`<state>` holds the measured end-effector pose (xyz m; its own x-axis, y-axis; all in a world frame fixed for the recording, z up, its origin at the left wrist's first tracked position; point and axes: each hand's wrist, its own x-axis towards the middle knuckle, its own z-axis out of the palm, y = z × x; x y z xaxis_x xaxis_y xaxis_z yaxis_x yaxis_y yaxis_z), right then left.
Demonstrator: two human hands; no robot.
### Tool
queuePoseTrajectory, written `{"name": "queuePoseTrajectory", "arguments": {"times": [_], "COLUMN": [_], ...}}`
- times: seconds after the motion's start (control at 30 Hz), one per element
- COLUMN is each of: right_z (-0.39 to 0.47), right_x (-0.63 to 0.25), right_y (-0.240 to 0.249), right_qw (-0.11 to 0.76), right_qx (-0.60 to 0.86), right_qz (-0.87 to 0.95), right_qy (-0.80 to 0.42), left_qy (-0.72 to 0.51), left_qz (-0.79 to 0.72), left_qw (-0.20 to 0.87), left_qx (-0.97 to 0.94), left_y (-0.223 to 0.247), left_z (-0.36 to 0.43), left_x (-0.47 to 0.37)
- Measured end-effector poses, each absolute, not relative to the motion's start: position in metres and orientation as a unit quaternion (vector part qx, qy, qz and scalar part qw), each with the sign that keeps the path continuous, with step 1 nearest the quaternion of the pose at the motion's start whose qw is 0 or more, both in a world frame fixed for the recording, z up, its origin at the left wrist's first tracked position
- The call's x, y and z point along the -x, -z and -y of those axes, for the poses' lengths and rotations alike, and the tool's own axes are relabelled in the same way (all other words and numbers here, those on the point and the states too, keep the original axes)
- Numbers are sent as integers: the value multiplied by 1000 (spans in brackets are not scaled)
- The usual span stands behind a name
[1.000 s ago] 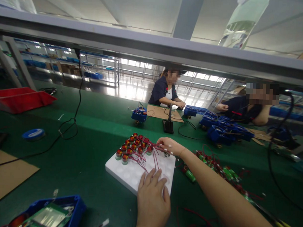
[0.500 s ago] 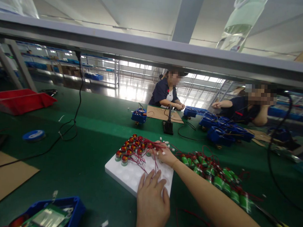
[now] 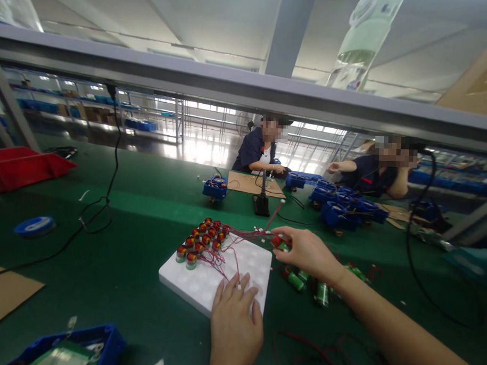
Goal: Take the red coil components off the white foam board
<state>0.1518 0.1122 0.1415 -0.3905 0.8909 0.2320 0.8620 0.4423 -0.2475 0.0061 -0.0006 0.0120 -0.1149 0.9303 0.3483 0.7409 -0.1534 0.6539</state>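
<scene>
The right hand (image 3: 309,253) is clamped on a green cell (image 3: 282,247) just right of the white tray (image 3: 252,255), red end toward the tray; the left hand (image 3: 237,330), fingers slightly apart, rests at the tray's near edge.

A green workbench (image 3: 132,274) and stocked shelves (image 3: 177,121) mark a factory.

No lettering can be read; the label (image 3: 354,84) on the bottle (image 3: 356,54) is blurred.
</scene>
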Motion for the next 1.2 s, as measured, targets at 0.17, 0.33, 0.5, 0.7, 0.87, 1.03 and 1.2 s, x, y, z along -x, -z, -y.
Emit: {"name": "queuePoseTrajectory", "arguments": {"times": [0.17,0.33,0.5,0.7,0.87,1.03,1.2], "right_z": [-75,-63,-80,-113,-132,-138,-124], "right_x": [-227,-313,-358,-343,-331,-338,-312], "right_y": [-181,-208,-168,-85,-74,-100,-139], "right_qw": [212,359,366,351,257,125,77], "right_qx": [571,717,767,756,755,785,799], "right_qz": [780,585,527,539,592,604,596], "right_qy": [145,124,-16,-125,-116,-57,29], "left_qy": [-388,-389,-396,-400,-403,-401,-401], "left_qz": [-638,-639,-634,-632,-625,-633,-634], "left_qw": [112,99,91,89,93,100,110], "left_qx": [-655,-657,-658,-658,-662,-655,-652], "left_y": [-10,-9,-8,-1,0,-3,-6], "left_z": [1,1,1,-2,-3,0,0], "left_x": [-6,-6,-7,-5,-5,-6,-6]}}
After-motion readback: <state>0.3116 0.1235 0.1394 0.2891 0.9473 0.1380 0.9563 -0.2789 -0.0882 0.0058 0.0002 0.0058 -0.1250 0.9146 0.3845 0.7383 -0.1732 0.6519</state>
